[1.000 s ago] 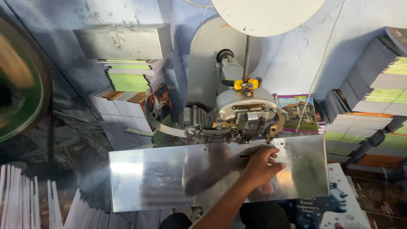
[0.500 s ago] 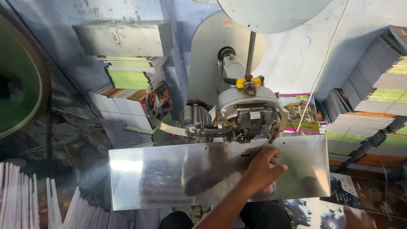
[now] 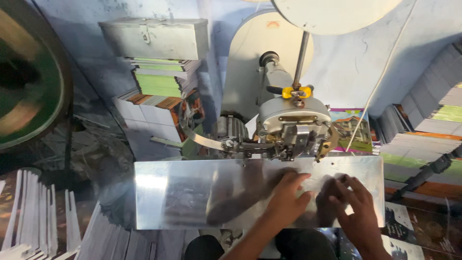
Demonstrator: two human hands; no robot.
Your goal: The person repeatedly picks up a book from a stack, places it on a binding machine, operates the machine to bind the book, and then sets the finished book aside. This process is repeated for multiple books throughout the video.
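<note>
Our left hand [image 3: 287, 198] and right hand [image 3: 354, 212] lie flat, fingers spread, empty, on the steel tabletop [image 3: 192, 192] below the stitching head [image 3: 293, 130]; nothing loaded yet.

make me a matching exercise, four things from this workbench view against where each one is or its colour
Things:
1. metal box
2. wing nut
3. left hand
4. right hand

Places or colours:
A. yellow
B. flat on the steel plate, just below the machine head
C. on top of a stack of booklets
D. on the plate's right end

Pairs: 1-C, 2-A, 3-B, 4-D
</note>
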